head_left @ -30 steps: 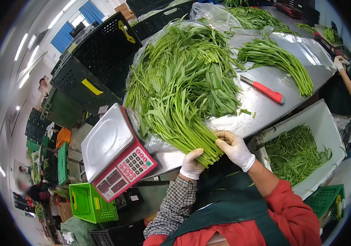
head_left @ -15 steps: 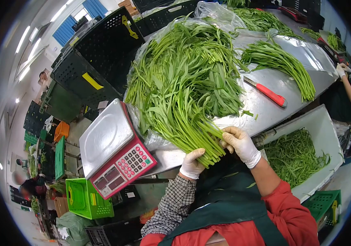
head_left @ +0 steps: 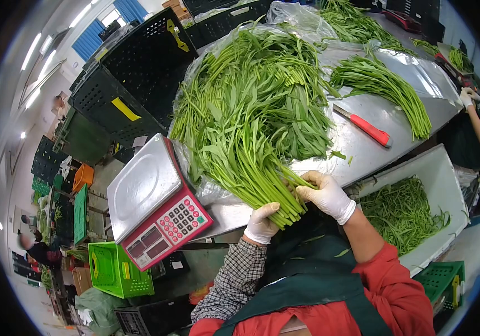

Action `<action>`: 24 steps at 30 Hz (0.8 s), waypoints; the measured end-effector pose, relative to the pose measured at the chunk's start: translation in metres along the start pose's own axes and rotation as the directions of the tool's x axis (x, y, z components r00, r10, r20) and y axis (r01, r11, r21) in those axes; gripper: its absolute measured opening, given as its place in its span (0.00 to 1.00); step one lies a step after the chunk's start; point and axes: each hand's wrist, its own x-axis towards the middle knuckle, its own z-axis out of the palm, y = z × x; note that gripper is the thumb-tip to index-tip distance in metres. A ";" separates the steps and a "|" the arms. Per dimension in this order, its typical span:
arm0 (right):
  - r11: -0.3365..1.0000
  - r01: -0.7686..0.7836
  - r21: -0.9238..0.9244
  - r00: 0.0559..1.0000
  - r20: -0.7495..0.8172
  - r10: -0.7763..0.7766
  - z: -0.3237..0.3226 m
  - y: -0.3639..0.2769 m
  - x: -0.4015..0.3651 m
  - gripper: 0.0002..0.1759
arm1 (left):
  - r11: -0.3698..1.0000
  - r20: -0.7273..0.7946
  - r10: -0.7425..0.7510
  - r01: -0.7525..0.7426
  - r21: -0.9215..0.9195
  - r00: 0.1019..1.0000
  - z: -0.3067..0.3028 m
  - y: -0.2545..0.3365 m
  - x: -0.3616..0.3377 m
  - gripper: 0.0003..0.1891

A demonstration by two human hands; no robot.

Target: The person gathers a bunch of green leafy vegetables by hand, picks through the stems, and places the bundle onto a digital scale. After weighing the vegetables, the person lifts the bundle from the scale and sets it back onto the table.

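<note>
A bunch of water spinach (head_left: pixel 270 187) lies with its cut stem ends toward me at the table's near edge. My left hand (head_left: pixel 261 224), in a white glove, is closed around the lower stems. On the other side, my gloved right hand (head_left: pixel 332 199) pinches a few stems at the bunch's edge with thumb and fingers. Beyond the bunch, its leaves merge into a large pile of water spinach (head_left: pixel 240 84) on clear plastic. A red-handled knife (head_left: pixel 370 130) rests on the metal table to the right of the pile.
A red scale (head_left: pixel 164 224) with a metal pan stands left of the bunch. Another bunch (head_left: pixel 388 89) lies on the metal table (head_left: pixel 357 159). A white bin (head_left: pixel 453 193) holds loose leaves at lower right. Black crates (head_left: pixel 116 106) stand at left; a co-worker's gloved hands (head_left: pixel 468 97) show far right.
My right hand has shifted slightly left, closer in against the stems. The left hand keeps its hold on the bunch, almost unmoved.
</note>
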 end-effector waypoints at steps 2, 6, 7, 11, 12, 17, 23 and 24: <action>1.000 0.005 0.010 1.000 -0.007 -0.004 -0.001 0.002 0.001 0.15 | 1.000 -0.003 0.017 -0.017 -0.013 1.000 0.003 -0.001 0.001 0.29; 0.999 -0.042 0.018 0.998 0.041 0.041 -0.002 -0.009 0.001 0.13 | 1.000 -0.020 0.016 -0.015 0.022 1.000 0.004 -0.003 0.002 0.30; 0.999 -0.044 0.008 0.997 0.056 0.044 -0.002 -0.009 0.002 0.13 | 0.999 -0.024 0.014 -0.013 0.053 1.000 0.002 -0.003 0.002 0.30; 0.979 -0.059 -0.193 0.997 0.041 0.068 -0.005 -0.005 0.010 0.12 | 0.998 0.010 0.001 -0.002 0.055 1.000 -0.002 -0.003 0.002 0.31; 0.974 -0.072 -0.216 0.996 0.038 0.082 -0.003 -0.009 0.010 0.12 | 0.998 0.016 -0.007 0.006 0.057 1.000 -0.004 -0.002 0.002 0.31; 0.996 -0.087 -0.003 0.994 0.068 0.087 -0.004 -0.021 0.012 0.13 | 1.000 0.020 0.014 -0.014 0.008 1.000 0.007 -0.002 0.005 0.31; 0.977 -0.199 -0.079 0.966 0.149 0.209 -0.008 -0.031 0.013 0.14 | 1.000 0.101 0.000 -0.003 0.030 0.995 -0.001 -0.004 0.008 0.31; 0.986 -0.166 -0.034 0.975 0.146 0.169 -0.005 -0.030 0.013 0.14 | 1.000 0.083 -0.015 0.014 0.016 0.996 -0.002 -0.004 0.007 0.30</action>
